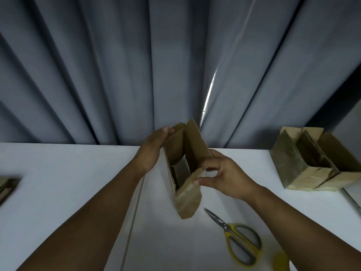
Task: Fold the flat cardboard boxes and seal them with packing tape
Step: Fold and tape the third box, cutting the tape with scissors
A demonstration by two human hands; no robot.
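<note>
One curtain (97, 65), grey-blue and pleated, fills the whole upper half of the frame, with a thin bright slit just right of centre. Below it is one white worktop (58, 173), running edge to edge.

Cardboard next. One box (188, 200) is dead centre, tilted, its open top facing up with the flaps standing. I can't tell whether its lower end touches the worktop. At the right edge sits a cluster of folded boxes (312, 167), two by my count though it's blurred, open-topped and side by side. One sliver of flat cardboard (7, 185) pokes in at the far left edge.

Two hands are on the centre box. The left hand (154, 145) lies along the box's left wall with one finger on the edge of the far flap, while the other fingers are hidden behind the cardboard. The right hand (224, 173) has thumb and forefinger pinching the near right rim, the remaining fingers loosely spread.

One pair of scissors (238, 235), yellow-handled with the blades together, lies at lower right, near the box's lower end but apart from it. One yellow blur (280, 258) sits just beyond the handles, too smeared to name.
</note>
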